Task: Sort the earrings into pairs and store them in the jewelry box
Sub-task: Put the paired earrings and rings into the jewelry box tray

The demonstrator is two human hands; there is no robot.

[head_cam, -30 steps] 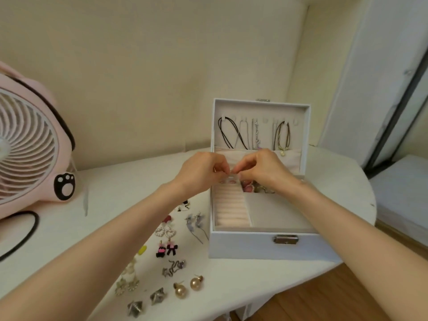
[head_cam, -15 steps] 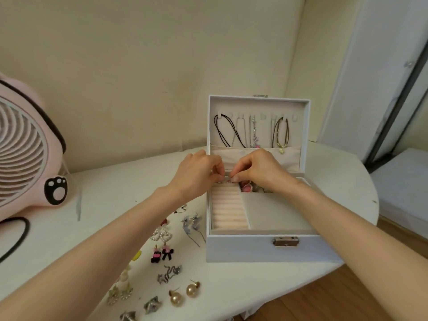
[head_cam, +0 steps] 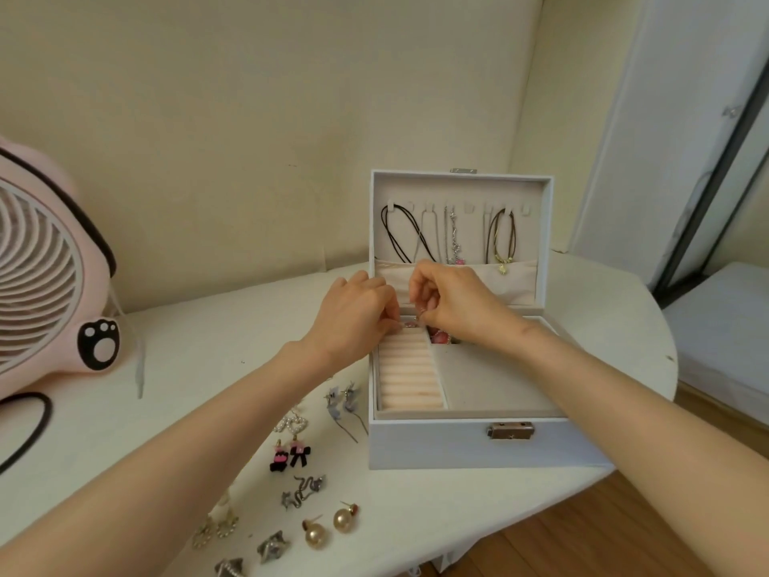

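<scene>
A white jewelry box (head_cam: 470,445) stands open on the table, with peach ring rolls (head_cam: 410,372) at its left and a grey compartment at its right. My left hand (head_cam: 353,316) and my right hand (head_cam: 451,304) meet over the far end of the rolls. Both pinch a small pinkish earring (head_cam: 412,324) there. Red and pink pieces (head_cam: 441,336) lie in a back compartment under my right hand. Left of the box lie paired earrings: grey flowers (head_cam: 343,399), pearl hearts (head_cam: 291,424), black-pink bows (head_cam: 289,453), silver squiggles (head_cam: 301,489), gold pearl studs (head_cam: 331,526).
A pink fan (head_cam: 45,281) with a black cord (head_cam: 29,431) stands at the left. Necklaces (head_cam: 451,239) hang inside the box lid. The table's curved edge (head_cam: 649,410) drops to a wooden floor at the right and front. More earrings (head_cam: 245,551) lie near the front edge.
Both hands stay together at the far end of the ring rolls, with the earring lower against the rolls. The camera has shifted slightly, so the fan sits farther left.
</scene>
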